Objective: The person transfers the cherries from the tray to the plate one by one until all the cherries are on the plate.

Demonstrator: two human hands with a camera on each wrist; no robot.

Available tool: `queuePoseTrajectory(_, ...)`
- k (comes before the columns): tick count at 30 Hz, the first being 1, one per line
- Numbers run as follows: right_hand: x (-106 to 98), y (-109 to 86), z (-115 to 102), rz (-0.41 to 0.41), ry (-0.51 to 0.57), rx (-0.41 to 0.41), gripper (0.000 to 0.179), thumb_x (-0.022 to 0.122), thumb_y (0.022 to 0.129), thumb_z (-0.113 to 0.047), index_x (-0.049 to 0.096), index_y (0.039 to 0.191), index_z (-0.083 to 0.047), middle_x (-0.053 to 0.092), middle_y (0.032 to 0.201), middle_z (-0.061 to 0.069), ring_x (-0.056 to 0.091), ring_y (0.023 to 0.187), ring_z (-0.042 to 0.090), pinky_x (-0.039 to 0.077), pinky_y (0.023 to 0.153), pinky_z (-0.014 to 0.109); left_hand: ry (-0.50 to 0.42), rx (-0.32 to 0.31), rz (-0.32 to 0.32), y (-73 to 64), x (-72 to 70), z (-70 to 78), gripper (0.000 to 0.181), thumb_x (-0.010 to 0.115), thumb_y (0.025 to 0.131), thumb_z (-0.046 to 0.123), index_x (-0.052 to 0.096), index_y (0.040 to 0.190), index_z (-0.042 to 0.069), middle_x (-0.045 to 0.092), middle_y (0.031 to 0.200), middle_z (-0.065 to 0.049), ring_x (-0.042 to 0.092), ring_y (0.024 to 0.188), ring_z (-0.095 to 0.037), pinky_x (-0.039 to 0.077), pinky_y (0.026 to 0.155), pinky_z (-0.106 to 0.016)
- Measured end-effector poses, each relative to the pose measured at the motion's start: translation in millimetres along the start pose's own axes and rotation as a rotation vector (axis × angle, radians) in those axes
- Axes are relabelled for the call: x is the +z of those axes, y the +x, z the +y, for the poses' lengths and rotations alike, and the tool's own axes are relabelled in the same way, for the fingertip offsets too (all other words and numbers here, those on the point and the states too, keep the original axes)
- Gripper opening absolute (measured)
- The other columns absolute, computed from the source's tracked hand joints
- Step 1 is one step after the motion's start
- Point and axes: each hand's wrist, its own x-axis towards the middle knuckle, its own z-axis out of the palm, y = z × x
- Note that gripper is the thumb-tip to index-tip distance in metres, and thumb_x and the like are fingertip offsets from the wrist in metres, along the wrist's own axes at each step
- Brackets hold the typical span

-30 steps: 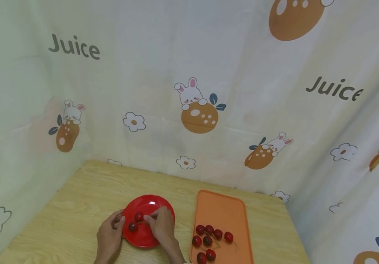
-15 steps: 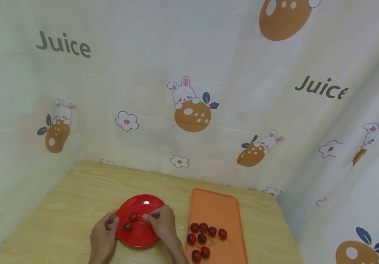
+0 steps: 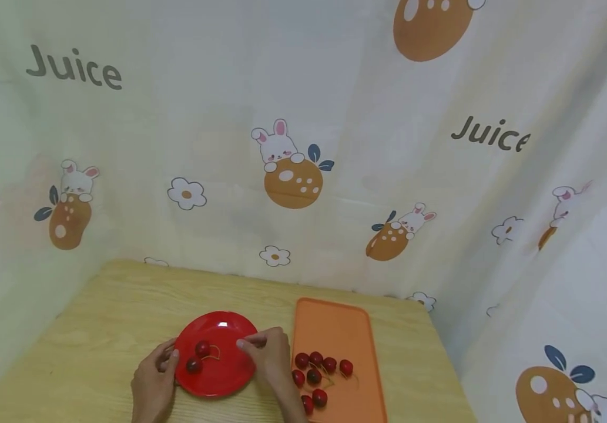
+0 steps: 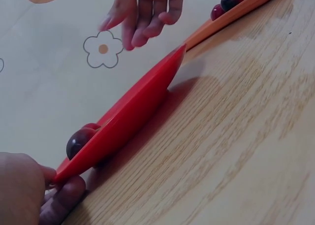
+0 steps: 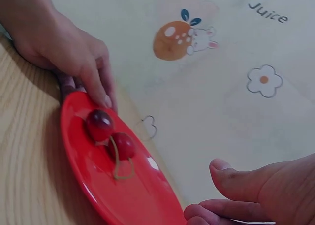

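Red glossy plate (image 3: 229,373), two dark cherries (image 5: 100,125), stems (image 5: 116,158) apparently joined, left fingers (image 4: 69,194) pinching plate, right fingers (image 5: 229,208) apart

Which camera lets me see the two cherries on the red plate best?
The right wrist view: both cherries look big and their stems show clearly. The head view shows them too, but smaller; in the left wrist view, the plate partly hides them.

Behind the wood-grained desk (image 3: 97,335) hangs a pale curtain (image 3: 372,129) printed with rabbits (image 3: 279,150), flowers (image 3: 187,194) and "Juice" lettering (image 3: 74,68), its material unclear.
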Motion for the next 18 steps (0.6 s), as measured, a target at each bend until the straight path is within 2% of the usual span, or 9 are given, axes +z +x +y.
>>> queuePoseTrajectory(5, -10.7, -0.5, 5.1, 0.043, 0.007, 0.01, 0.015, 0.091, 0.09, -0.017, 0.088, 0.095, -0.003, 0.082, 0.082, 0.003, 0.066, 0.071, 0.006, 0.053, 0.062, 0.021, 0.017, 0.016, 0.025, -1.0, -1.6, -3.2, 0.038, 0.062, 0.111, 0.015, 0.065, 0.148, 0.006, 0.076, 0.132, -0.027, 0.075, 0.094, -0.025, 0.05, 0.076, -0.028)
queuePoseTrajectory(10, -23.9, -2.5, 8.4, 0.06, 0.051, 0.005, 0.013, 0.09, 0.091, -0.015, 0.087, 0.095, -0.002, 0.082, 0.078, 0.007, 0.075, 0.068, 0.021, 0.049, 0.056, 0.021, 0.027, 0.032, 0.032, -0.6, -3.7, -3.2, 0.037, 0.063, 0.11, 0.015, 0.067, 0.146, 0.006, 0.077, 0.129, -0.026, 0.074, 0.088, -0.02, 0.048, 0.074, -0.027)
queuePoseTrajectory(12, -28.5, -3.5, 10.8, 0.064, 0.063, 0.004, 0.013, 0.089, 0.092, -0.014, 0.087, 0.094, -0.002, 0.082, 0.078, 0.008, 0.077, 0.068, 0.023, 0.049, 0.056, 0.021, 0.029, 0.033, 0.033, -0.8, -3.1, -2.5, 0.037, 0.063, 0.11, 0.015, 0.067, 0.145, 0.006, 0.077, 0.129, -0.026, 0.074, 0.087, -0.02, 0.048, 0.074, -0.027)
queuePoseTrajectory(15, -34.8, -4.9, 15.0, 0.069, 0.067, 0.006, 0.014, 0.089, 0.092, -0.014, 0.087, 0.095, -0.001, 0.082, 0.078, 0.009, 0.075, 0.067, 0.016, 0.051, 0.056, 0.021, 0.031, 0.035, 0.028, -1.4, -1.8, -1.7, 0.037, 0.063, 0.11, 0.015, 0.066, 0.146, 0.005, 0.077, 0.128, -0.027, 0.074, 0.087, -0.021, 0.048, 0.074, -0.026)
queuePoseTrajectory(18, -40.9, -6.3, 18.5, 0.073, 0.076, 0.014, 0.015, 0.089, 0.092, -0.014, 0.086, 0.095, 0.0, 0.082, 0.079, 0.009, 0.075, 0.068, 0.016, 0.052, 0.057, 0.021, 0.031, 0.035, 0.024, -2.0, -0.7, -1.3, 0.037, 0.063, 0.11, 0.015, 0.066, 0.146, 0.005, 0.077, 0.129, -0.028, 0.073, 0.086, -0.02, 0.047, 0.073, -0.026)
